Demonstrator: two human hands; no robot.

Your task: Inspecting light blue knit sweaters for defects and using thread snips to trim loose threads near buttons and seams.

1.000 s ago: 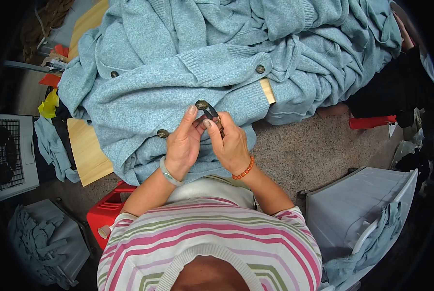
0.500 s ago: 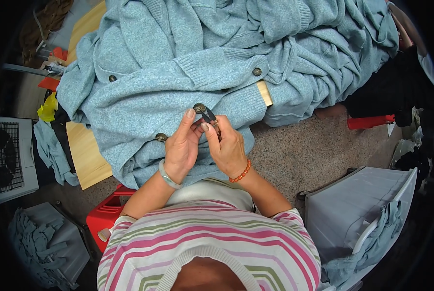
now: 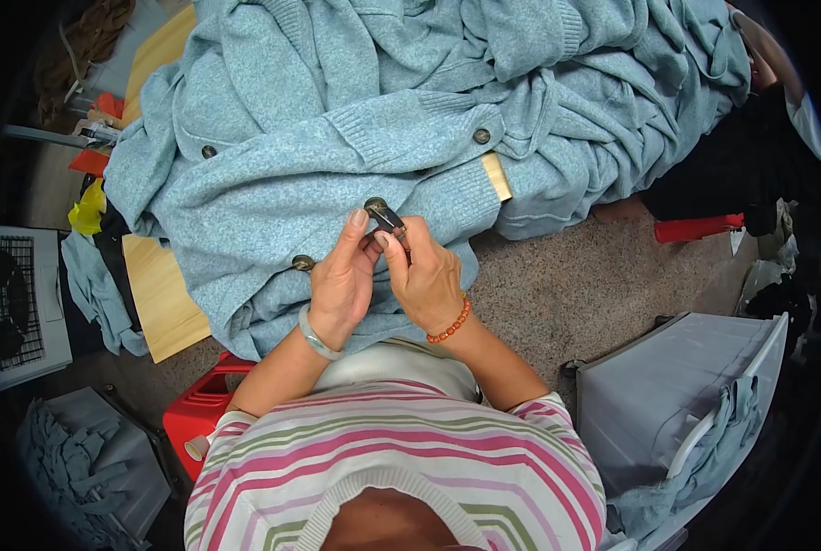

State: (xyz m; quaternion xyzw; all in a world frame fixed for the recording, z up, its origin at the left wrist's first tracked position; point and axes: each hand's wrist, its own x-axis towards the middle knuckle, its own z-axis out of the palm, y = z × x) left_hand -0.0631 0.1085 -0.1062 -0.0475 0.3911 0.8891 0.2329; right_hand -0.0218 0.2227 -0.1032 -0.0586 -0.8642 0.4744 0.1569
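A light blue knitted cardigan (image 3: 254, 207) with brown buttons lies spread in front of me. My left hand (image 3: 341, 285), a pale bangle on its wrist, pinches the cardigan's edge just below a brown button (image 3: 374, 206). Between the thumb and fingers of my right hand (image 3: 427, 280) is a small pair of dark thread snips (image 3: 387, 218). Their blades are together and their tips reach the button's side. Whether a thread lies between them is too small to tell. A second button (image 3: 303, 263) sits left of my left hand.
More blue knitwear (image 3: 612, 110) is heaped across the wooden table (image 3: 164, 303). A grey bin (image 3: 658, 395) with blue pieces stands at right, another bin (image 3: 135, 459) at lower left. A red plastic stool (image 3: 199, 395) is by my left side. Someone's arm (image 3: 764, 46) shows at far right.
The snips' blades, apart beside the button before, have come together. My right hand has shifted slightly left; my left hand keeps its pinch on the cardigan.
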